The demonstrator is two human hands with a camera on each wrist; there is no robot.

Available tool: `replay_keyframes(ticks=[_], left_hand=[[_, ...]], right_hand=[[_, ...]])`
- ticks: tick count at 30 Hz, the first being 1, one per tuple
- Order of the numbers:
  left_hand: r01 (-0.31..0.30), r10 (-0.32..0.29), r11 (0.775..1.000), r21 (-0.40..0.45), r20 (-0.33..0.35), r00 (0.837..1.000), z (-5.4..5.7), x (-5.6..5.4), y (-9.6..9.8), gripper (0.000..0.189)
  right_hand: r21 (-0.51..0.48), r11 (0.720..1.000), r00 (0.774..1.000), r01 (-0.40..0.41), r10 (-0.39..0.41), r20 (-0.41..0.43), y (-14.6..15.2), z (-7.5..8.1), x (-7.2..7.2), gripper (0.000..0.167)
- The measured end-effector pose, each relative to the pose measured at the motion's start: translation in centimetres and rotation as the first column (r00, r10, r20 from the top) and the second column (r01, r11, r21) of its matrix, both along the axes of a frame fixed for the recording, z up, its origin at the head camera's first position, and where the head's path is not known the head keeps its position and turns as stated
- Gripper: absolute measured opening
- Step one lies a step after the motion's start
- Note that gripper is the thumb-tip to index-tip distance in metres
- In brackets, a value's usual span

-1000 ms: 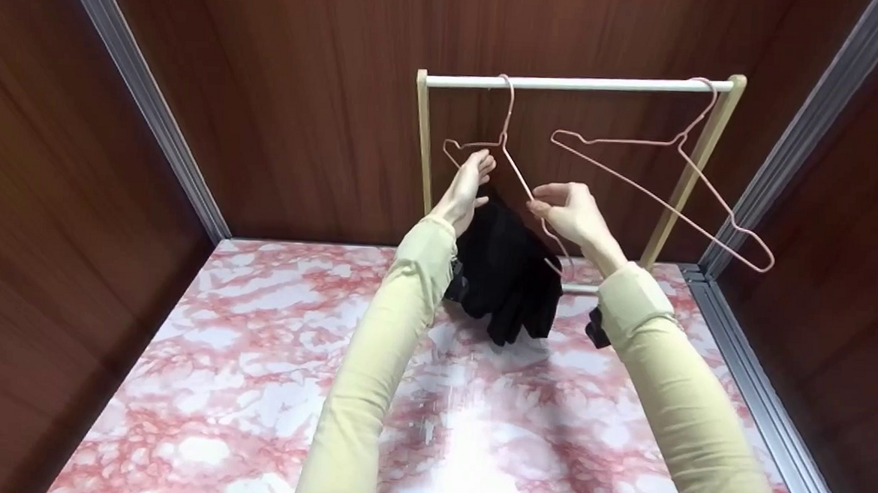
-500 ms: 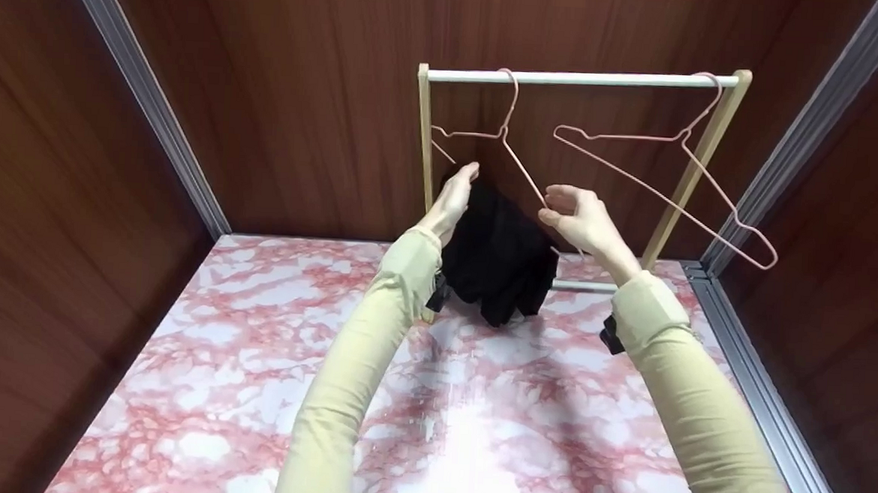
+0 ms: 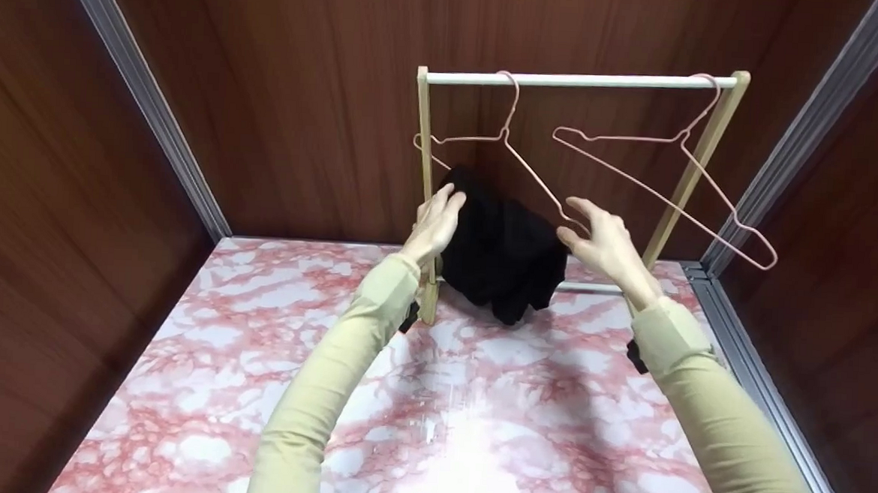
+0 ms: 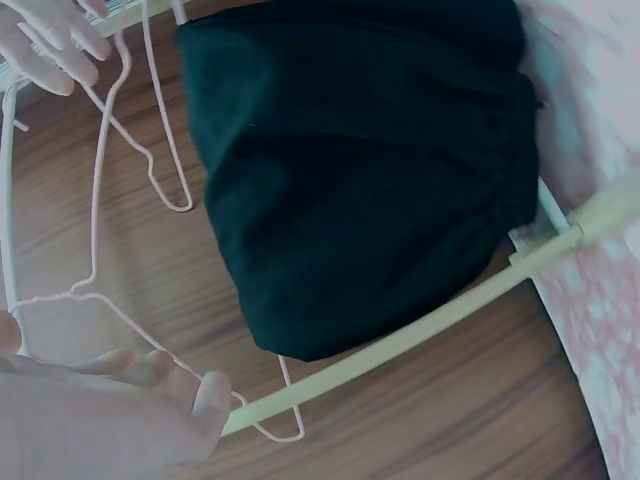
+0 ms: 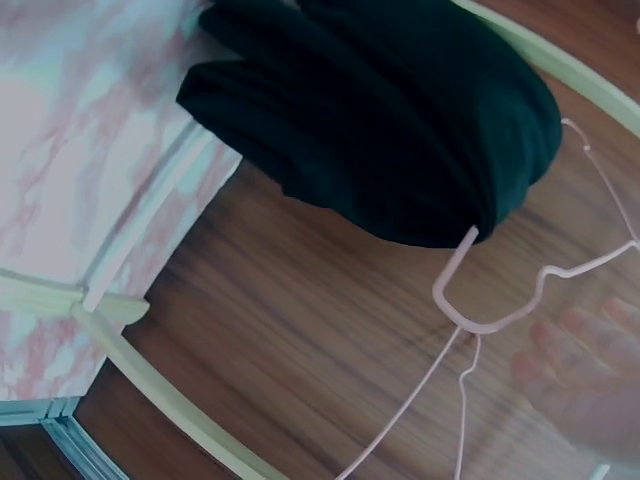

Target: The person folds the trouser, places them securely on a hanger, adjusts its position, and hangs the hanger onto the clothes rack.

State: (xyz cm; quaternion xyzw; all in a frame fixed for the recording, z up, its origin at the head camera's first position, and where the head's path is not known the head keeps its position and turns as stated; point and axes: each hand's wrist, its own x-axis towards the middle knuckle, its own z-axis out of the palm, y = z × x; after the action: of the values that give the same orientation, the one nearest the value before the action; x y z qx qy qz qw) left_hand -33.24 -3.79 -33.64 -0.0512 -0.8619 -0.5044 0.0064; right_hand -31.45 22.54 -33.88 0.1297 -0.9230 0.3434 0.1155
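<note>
A black cloth garment [image 3: 502, 253] with a gathered edge hangs folded over the lower bar of a pink hanger [image 3: 537, 173]. That hanger hooks onto the white rail [image 3: 613, 81] of a small clothes rack, toward its left end. My left hand [image 3: 434, 224] is beside the garment's left side, in front of the rack's left post, fingers extended. Near the hanger's right end, my right hand [image 3: 603, 244] has spread, loosely bent fingers and holds nothing. The right wrist view shows this hand [image 5: 590, 380] apart from the hanger. How the garment's back lies is hidden.
A second pink hanger [image 3: 638, 183] hangs bare at the rail's right end. Pale wooden posts [image 3: 695, 170] support the rack, with a white lower bar [image 3: 591, 287]. Brown wood-patterned walls [image 3: 304, 104] surround the pink-and-white marbled surface [image 3: 253, 357].
My right hand has let go of the hanger and moved right and down. My left hand has moved left and down. The hanger with the garment has swung to face me more squarely.
</note>
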Motion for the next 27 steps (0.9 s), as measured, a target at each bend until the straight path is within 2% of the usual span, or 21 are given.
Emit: replay_keyframes(ticks=[5,8,13,19,24,27], left_hand=[[-0.034,0.027,0.995,-0.098,-0.073,0.997,-1.4,0.9,-0.3,0.057],[-0.04,0.023,0.989,-0.139,-0.123,0.992,-2.3,1.4,-0.5,0.057],[-0.048,0.019,0.982,-0.181,-0.162,0.987,-4.1,2.3,-1.0,0.057],[-0.071,0.024,0.967,-0.246,-0.19,0.982,-6.7,3.2,-1.8,0.059],[-0.104,0.03,0.949,-0.297,-0.242,0.97,-8.4,4.0,-2.4,0.059],[-0.125,0.037,0.94,-0.319,-0.269,0.963,-9.5,4.5,-2.7,0.059]], right_hand=[[0.013,1.0,0.997,0.014,-0.013,-0.075,0.3,-1.1,0.7,0.053],[0.053,0.998,0.991,0.018,-0.01,-0.135,0.4,-1.8,1.1,0.053],[0.138,0.99,0.976,0.037,-0.006,-0.217,0.5,-3.6,2.1,0.057],[0.187,0.98,0.966,0.073,-0.022,-0.259,1.1,-5.9,3.7,0.061],[0.24,0.964,0.962,0.11,-0.042,-0.27,1.8,-7.5,4.8,0.063],[0.27,0.954,0.948,0.132,-0.042,-0.315,2.4,-8.6,5.4,0.062]])
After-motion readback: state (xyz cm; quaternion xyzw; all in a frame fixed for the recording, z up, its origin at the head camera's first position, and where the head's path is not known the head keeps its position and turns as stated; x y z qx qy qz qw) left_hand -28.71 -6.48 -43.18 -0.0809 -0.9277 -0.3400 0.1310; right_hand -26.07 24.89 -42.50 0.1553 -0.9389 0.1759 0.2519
